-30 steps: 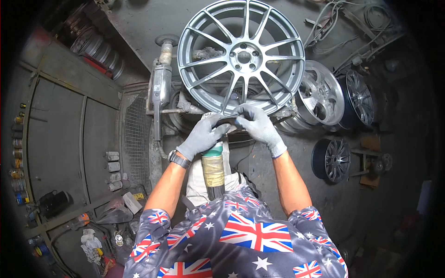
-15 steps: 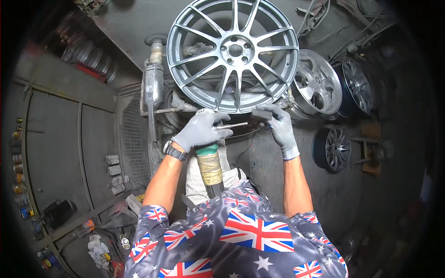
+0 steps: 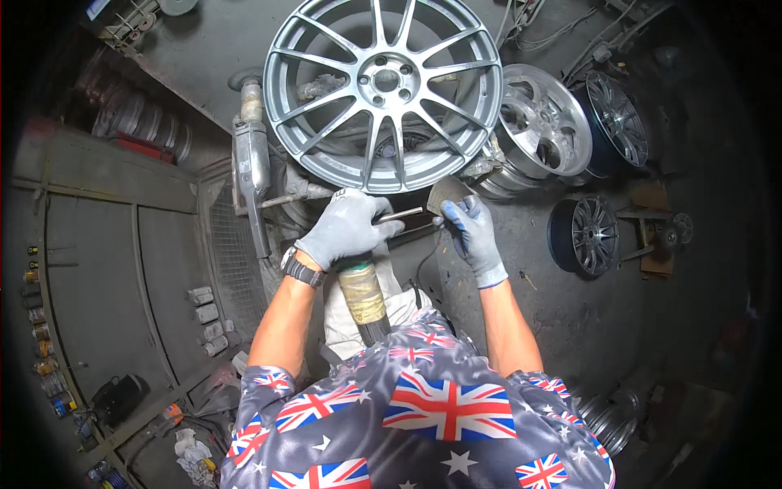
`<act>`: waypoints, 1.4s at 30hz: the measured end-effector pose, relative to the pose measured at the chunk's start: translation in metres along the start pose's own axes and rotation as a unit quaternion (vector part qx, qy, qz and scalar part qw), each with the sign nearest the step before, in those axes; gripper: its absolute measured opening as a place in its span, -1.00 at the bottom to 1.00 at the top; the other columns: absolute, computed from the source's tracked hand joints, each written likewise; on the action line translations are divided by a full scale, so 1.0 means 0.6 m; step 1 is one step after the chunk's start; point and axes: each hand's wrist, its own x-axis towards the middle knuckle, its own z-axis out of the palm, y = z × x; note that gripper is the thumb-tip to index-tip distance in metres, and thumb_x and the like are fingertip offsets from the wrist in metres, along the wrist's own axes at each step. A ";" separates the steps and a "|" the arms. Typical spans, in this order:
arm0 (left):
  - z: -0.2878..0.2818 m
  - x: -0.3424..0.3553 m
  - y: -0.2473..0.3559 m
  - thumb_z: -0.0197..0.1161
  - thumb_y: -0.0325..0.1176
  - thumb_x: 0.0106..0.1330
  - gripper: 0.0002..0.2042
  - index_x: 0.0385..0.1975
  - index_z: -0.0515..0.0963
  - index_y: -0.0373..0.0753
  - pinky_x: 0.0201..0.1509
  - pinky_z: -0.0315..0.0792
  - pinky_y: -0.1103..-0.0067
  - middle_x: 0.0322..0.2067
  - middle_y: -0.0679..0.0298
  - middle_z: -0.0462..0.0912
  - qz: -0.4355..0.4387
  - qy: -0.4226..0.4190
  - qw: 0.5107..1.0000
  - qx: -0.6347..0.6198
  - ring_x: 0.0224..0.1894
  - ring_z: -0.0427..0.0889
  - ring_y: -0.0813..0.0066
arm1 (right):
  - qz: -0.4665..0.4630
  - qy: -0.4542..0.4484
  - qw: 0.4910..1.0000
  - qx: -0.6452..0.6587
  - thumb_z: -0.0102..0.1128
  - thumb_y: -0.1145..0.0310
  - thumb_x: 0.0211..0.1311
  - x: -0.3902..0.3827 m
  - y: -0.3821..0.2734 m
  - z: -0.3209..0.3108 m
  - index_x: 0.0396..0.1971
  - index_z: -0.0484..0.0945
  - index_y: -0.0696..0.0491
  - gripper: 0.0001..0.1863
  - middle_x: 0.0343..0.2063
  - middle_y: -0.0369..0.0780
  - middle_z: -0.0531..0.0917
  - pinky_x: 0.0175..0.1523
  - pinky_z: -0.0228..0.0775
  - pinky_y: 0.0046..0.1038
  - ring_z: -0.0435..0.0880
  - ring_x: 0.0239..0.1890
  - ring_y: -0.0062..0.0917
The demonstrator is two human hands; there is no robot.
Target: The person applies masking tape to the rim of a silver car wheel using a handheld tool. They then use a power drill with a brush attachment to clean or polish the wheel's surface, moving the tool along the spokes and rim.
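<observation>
Left hand grips a slim metal rod; right hand pinches a thin, matte sheet. Beyond sits a round, spoked metal wheel.

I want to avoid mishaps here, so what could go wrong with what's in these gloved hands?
The slim metal rod in the left hand points toward the right hand, so a slip might jab it. The thin sheet in the right hand seems held only at one end, so it could drop. Both are near the silver wheel's lower rim in this view and might scuff it if knocked against it.
</observation>
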 end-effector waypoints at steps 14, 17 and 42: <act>-0.034 0.007 -0.021 0.06 0.05 0.71 -0.43 0.31 0.56 -0.41 0.41 0.40 0.48 0.15 0.21 0.70 -0.132 -0.083 0.904 -0.399 0.16 0.57 0.45 | -0.306 -0.119 0.868 -0.374 0.34 0.69 0.06 0.049 -0.087 0.073 -0.22 0.86 0.03 -0.69 0.01 -0.12 0.72 0.28 0.53 -0.34 0.72 0.13 -0.29; -0.028 0.005 -0.030 0.09 0.02 0.70 -0.48 0.28 0.58 -0.36 0.35 0.42 0.50 0.05 0.28 0.69 -0.052 -0.060 0.910 -0.407 0.09 0.56 0.50 | -0.322 -0.146 0.845 -0.400 0.35 0.72 0.02 0.048 -0.099 0.093 -0.21 0.87 0.00 -0.64 0.06 -0.12 0.69 0.27 0.54 -0.33 0.72 0.13 -0.29; -0.011 0.007 -0.004 0.32 -0.19 0.48 -0.64 0.11 0.71 -0.30 0.04 0.58 0.46 -0.17 0.13 0.84 -0.034 -0.083 0.985 -0.145 -0.11 0.78 0.43 | -0.206 -0.045 0.913 -0.350 0.11 0.70 0.18 0.055 -0.053 -0.021 -0.13 0.79 0.18 -0.66 -0.11 -0.16 0.83 0.25 0.57 -0.41 0.80 0.04 -0.43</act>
